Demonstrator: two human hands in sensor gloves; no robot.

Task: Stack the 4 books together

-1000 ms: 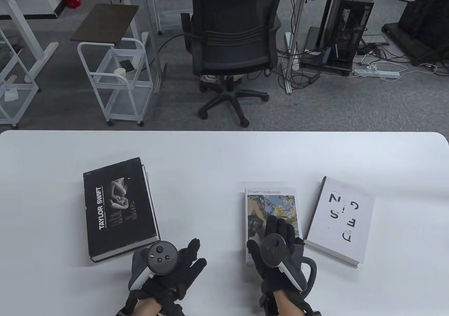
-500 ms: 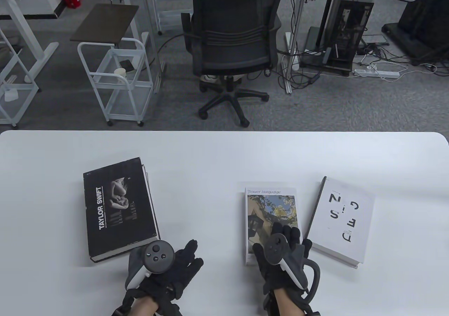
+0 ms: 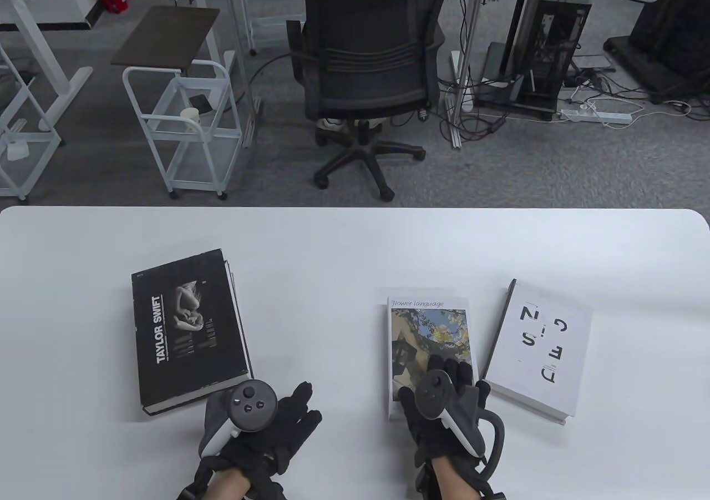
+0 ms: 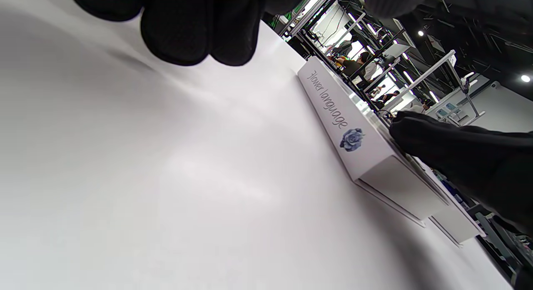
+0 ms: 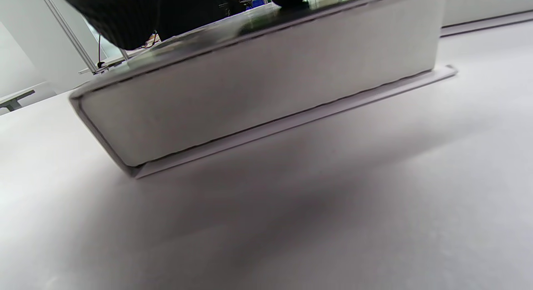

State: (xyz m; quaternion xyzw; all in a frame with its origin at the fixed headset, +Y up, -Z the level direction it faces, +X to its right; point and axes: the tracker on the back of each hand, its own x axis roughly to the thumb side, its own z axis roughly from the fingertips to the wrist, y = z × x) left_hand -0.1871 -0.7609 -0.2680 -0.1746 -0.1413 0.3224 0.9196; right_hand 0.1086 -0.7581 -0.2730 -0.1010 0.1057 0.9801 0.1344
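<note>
Three books show on the counter point(image 3: 344, 245): a black book point(image 3: 188, 328) at left, a flower book point(image 3: 427, 328) right of centre, and a white book point(image 3: 538, 344) just beside it, further right and angled. A fourth book cannot be picked out; the black book may lie on another, since a second edge shows at its far right corner, but this is not certain.

Right hand point(image 3: 444, 405): it lies on the near end of the flower book, fingers spread on the cover. In the right wrist view the fingers point(image 5: 125, 15) sit on the top cover, and the near corner of that book appears raised slightly off the counter. Whether the thumb is under the edge cannot be told.

Left hand point(image 3: 260, 417): it lies flat on the counter with fingers loosely apart, holding nothing, between the black and flower books, just beside the black book's near corner.

Judgement: stacking is at an early stage, with the books on the right lying apart and unstacked. The step in hand appears to be taking up the flower book. The next move calls for a firm hold at its near edge, a clean lift, and a square landing on a neighbouring book. The white book lies askew, so edges will need aligning.
</note>
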